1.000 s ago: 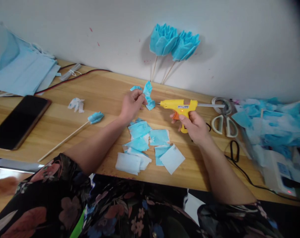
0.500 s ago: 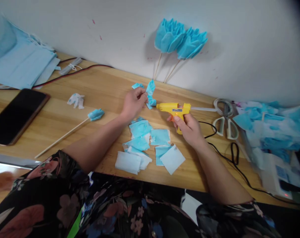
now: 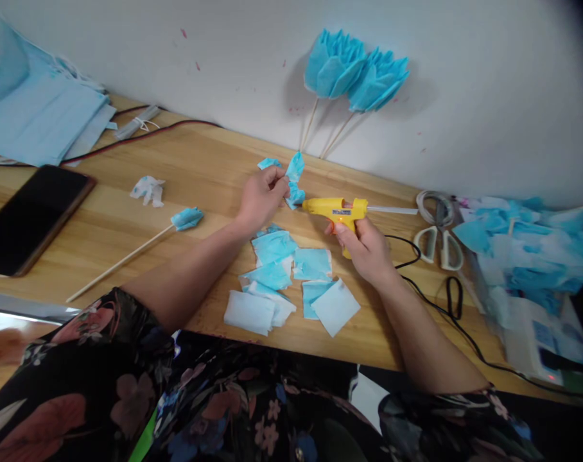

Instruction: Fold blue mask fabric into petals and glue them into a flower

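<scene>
My left hand (image 3: pixel 264 199) is closed in a pinch on a folded blue fabric petal (image 3: pixel 295 168). More crumpled blue fabric (image 3: pixel 295 194) shows just below its fingertips. My right hand (image 3: pixel 368 250) is wrapped round a yellow glue gun (image 3: pixel 337 208), its thumb on the body and its nozzle at the lower edge of that fabric. Whether nozzle and fabric touch I cannot tell. A clear glue stick (image 3: pixel 392 210) sticks out of the gun's back. Between my forearms lie several cut blue and white fabric squares (image 3: pixel 273 247). Left of them rests a wooden stick (image 3: pixel 122 262) tipped with a blue bud (image 3: pixel 187 218).
Two blue fabric flowers (image 3: pixel 334 64) on sticks lean against the wall. Scissors (image 3: pixel 438 248), a black cord (image 3: pixel 436 301) and a heap of blue scraps (image 3: pixel 532 244) lie to the right. A phone (image 3: pixel 34 218) and a stack of masks (image 3: pixel 41 115) lie to the left.
The whole view has shifted slightly. Both hands keep their grips, and the glue gun's nozzle stays at the blue fabric.
</scene>
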Motion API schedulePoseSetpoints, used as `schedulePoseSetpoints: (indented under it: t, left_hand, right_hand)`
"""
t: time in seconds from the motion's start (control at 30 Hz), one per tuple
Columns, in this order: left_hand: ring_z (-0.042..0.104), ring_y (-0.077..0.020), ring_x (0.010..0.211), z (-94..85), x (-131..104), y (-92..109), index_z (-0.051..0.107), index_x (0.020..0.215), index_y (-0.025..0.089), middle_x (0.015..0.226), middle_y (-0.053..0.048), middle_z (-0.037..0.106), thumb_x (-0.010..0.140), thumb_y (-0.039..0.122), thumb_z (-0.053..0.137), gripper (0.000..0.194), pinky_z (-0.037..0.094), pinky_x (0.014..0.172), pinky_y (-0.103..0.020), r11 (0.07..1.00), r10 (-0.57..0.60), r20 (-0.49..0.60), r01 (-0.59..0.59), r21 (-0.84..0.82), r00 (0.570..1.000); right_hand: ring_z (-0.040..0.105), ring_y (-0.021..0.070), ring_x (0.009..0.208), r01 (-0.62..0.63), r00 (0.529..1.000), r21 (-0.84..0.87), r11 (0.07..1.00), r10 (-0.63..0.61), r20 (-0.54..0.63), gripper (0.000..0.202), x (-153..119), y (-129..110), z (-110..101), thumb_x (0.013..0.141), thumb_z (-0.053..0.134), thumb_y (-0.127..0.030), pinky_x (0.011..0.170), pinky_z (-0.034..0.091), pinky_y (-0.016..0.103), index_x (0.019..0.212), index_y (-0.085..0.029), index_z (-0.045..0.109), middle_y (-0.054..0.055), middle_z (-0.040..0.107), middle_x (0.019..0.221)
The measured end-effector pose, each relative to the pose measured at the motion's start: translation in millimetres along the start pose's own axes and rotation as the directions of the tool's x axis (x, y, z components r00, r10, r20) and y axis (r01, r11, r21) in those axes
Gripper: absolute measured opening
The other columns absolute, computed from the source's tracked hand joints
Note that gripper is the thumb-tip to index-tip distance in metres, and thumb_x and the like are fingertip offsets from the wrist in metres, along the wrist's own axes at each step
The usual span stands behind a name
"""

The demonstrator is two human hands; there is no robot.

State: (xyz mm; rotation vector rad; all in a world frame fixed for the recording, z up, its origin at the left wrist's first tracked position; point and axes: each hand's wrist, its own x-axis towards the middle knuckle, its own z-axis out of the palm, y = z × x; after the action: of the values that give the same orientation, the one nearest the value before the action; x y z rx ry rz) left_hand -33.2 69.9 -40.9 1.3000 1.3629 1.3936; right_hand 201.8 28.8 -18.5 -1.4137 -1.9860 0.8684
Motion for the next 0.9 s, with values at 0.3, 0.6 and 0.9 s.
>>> schedulePoseSetpoints:
  t: [0.3, 0.6, 0.9]
  left_hand:
    - [0.058, -0.0096, 0.057, 0.8, 0, -1, 0.055, 0.073, 0.019, 0.064, 0.003, 0.061, 0.090, 0.013, 0.053, 0.018, 0.048, 0.055, -0.019, 1.000, -0.002, 0.004, 0.002, -0.007, 1.000]
    - [0.059, -0.0094, 0.059, 0.7, 1, -4, 0.056, 0.075, 0.019, 0.065, 0.003, 0.061, 0.091, 0.014, 0.052, 0.017, 0.047, 0.057, -0.019, 1.000, 0.003, 0.012, -0.003, 0.006, 1.000]
    - [0.059, -0.0103, 0.061, 1.0, 0, -3, 0.057, 0.076, 0.020, 0.064, 0.003, 0.061, 0.089, 0.015, 0.055, 0.015, 0.047, 0.059, -0.020, 1.000, 0.004, 0.001, -0.004, -0.004, 1.000]
  right_hand:
    - [0.054, 0.0159, 0.064, -0.006, 1.000, -0.030, 1.000, 0.005, -0.029, 0.031, 0, -3, 2, 0.095, 0.051, -0.049, 0.064, 0.043, 0.032, 0.091, -0.021, 0.066, 0.004, 0.069, 0.083]
    - [0.054, 0.0169, 0.063, -0.016, 0.999, -0.088, 0.996, 0.013, -0.041, 0.029, -1, -10, 1, 0.093, 0.052, -0.047, 0.065, 0.043, 0.033, 0.087, -0.021, 0.065, 0.004, 0.068, 0.079]
    - [0.051, 0.0149, 0.058, -0.046, 0.995, -0.066, 0.997, 0.040, -0.090, 0.030, -2, -8, -1, 0.095, 0.052, -0.049, 0.063, 0.043, 0.032, 0.085, -0.022, 0.063, 0.000, 0.062, 0.071]
